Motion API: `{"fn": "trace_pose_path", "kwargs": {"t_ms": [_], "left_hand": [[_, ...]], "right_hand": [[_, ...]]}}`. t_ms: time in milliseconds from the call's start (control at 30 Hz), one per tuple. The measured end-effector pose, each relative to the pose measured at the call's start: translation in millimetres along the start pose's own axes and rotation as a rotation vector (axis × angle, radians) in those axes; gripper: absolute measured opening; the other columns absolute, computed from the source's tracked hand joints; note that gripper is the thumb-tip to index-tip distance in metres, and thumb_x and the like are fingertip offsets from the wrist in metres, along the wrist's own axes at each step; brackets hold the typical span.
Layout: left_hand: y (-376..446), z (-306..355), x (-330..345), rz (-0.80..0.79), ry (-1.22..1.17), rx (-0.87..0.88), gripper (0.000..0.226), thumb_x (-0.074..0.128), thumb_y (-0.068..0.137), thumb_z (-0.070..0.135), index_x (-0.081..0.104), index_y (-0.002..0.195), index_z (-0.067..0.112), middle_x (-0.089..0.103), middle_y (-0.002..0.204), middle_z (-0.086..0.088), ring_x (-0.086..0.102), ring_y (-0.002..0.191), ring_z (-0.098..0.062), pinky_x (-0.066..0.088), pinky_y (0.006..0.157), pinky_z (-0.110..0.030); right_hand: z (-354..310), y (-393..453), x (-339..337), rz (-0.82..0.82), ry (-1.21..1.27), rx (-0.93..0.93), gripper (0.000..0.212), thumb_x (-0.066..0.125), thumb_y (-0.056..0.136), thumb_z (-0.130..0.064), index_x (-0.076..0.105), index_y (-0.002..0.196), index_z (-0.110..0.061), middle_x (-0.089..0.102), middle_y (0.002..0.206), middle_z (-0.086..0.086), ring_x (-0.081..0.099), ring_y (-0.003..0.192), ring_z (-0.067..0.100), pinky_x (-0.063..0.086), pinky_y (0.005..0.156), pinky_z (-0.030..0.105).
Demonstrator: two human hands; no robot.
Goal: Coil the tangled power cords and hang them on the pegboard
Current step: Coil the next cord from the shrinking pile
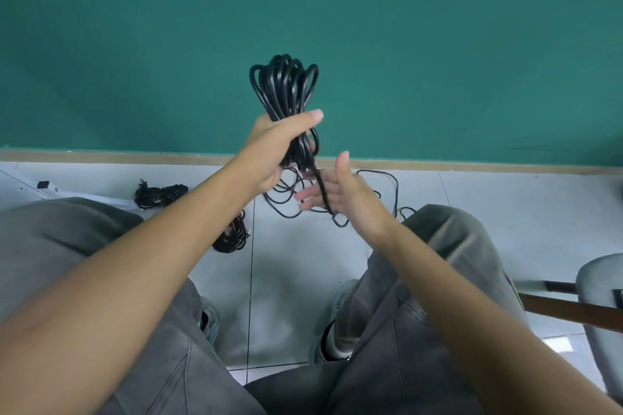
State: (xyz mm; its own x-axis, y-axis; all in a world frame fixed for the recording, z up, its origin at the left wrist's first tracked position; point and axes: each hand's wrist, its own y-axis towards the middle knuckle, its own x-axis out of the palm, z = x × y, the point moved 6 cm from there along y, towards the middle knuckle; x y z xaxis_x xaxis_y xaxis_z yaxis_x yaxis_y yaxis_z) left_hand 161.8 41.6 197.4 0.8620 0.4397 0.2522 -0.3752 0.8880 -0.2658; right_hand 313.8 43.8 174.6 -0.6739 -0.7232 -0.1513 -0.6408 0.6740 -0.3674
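Against green wall [135, 44], left hand [269, 148] grips coiled cord [286, 87]; right fingers [312, 194] straight.

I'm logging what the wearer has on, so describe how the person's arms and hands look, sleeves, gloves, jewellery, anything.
Both forearms are bare up to the frame edge, with no sleeves showing. The left hand and the right hand wear no gloves, and no rings, watch or bracelet are visible.
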Motion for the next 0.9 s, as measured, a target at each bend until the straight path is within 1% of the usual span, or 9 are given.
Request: {"fn": "trace_pose_path", "kwargs": {"t_ms": [67,133,267,400,533,633,733,767,900], "left_hand": [[5.8,-1.0,-11.7,0.111,-0.021,-0.007,0.026,0.082,0.085,0.026,0.062,0.091,0.013,0.058,0.072,-0.001,0.060,0.065,-0.020,0.053,0.062,-0.029],[10.8,-4.4,-19.3,0.175,-0.034,-0.004,0.025,0.082,0.086,0.027,0.061,0.092,0.014,0.057,0.073,0.001,0.059,0.068,-0.019,0.051,0.063,-0.030],[18.6,-7.6,-21.2,0.129,0.122,0.053,0.034,0.081,0.087,0.023,0.051,0.073,0.022,0.050,0.059,0.014,0.054,0.061,-0.011,0.046,0.062,-0.023],[17.7,-15.5,-9.8,-0.093,0.240,0.053,0.028,0.080,0.089,0.027,0.055,0.077,0.025,0.052,0.063,0.018,0.054,0.065,-0.007,0.047,0.073,-0.031],[-2.7,-21.3,12.7,-0.256,0.157,-0.035,0.021,0.073,0.093,0.042,0.063,0.092,0.023,0.062,0.068,0.017,0.058,0.069,-0.004,0.050,0.067,-0.022],[-14.7,-22.5,24.2,-0.297,0.021,-0.095,0.035,0.076,0.087,0.044,0.061,0.100,0.015,0.065,0.073,0.005,0.060,0.067,-0.013,0.054,0.059,-0.026],[-19.0,-18.5,30.0,-0.395,0.105,-0.054,0.011,0.070,0.092,0.013,0.061,0.095,0.016,0.067,0.068,0.011,0.065,0.063,-0.006,0.051,0.058,-0.022],[-20.5,-17.2,31.0,-0.417,0.126,-0.048,0.014,0.070,0.092,0.006,0.061,0.094,0.016,0.066,0.068,0.010,0.065,0.064,-0.007,0.050,0.058,-0.022],[-18.9,-20.4,27.9,-0.439,0.048,-0.083,0.028,0.075,0.072,0.019,0.063,0.096,0.010,0.062,0.073,-0.002,0.063,0.066,-0.017,0.051,0.075,-0.037]], "right_hand": [[9.9,-7.2,8.3,-0.013,-0.066,0.006,0.067,0.027,0.102,-0.067,0.066,0.118,-0.014,0.078,0.099,0.005,0.074,0.095,0.024,0.044,0.108,0.044],[9.7,-14.1,14.8,-0.036,-0.184,-0.036,0.042,0.048,0.106,-0.044,0.066,0.114,-0.007,0.077,0.094,0.004,0.073,0.089,0.021,0.049,0.103,0.042],[-17.4,-18.1,5.7,-0.009,-0.451,-0.194,0.011,0.063,0.098,-0.008,0.065,0.095,0.003,0.070,0.079,0.005,0.063,0.066,0.007,0.051,0.076,0.031],[-59.8,-17.6,-27.7,0.195,-0.449,-0.291,0.020,0.066,0.097,-0.006,0.072,0.093,-0.024,0.071,0.071,-0.009,0.059,0.063,0.006,0.053,0.071,0.026],[-74.3,-14.4,-52.3,0.373,-0.259,-0.313,0.013,0.083,0.085,-0.015,0.070,0.082,-0.017,0.073,0.073,0.004,0.069,0.066,0.016,0.061,0.080,0.040],[-67.3,-11.3,-61.4,0.501,-0.192,-0.261,0.031,0.092,0.073,-0.032,0.068,0.076,-0.014,0.073,0.070,0.005,0.072,0.068,0.025,0.061,0.077,0.047],[-55.1,-9.2,-61.9,0.519,-0.115,-0.204,0.039,0.094,0.069,-0.037,0.068,0.076,-0.010,0.074,0.070,0.010,0.070,0.065,0.029,0.061,0.077,0.051],[-50.9,-8.2,-61.0,0.514,-0.084,-0.196,0.038,0.094,0.070,-0.035,0.068,0.077,-0.009,0.074,0.070,0.011,0.069,0.065,0.030,0.061,0.077,0.052],[-41.4,-3.7,-49.3,0.390,-0.008,-0.242,0.010,0.079,0.089,-0.015,0.070,0.088,-0.011,0.074,0.079,0.006,0.070,0.075,0.018,0.058,0.080,0.035]]}}
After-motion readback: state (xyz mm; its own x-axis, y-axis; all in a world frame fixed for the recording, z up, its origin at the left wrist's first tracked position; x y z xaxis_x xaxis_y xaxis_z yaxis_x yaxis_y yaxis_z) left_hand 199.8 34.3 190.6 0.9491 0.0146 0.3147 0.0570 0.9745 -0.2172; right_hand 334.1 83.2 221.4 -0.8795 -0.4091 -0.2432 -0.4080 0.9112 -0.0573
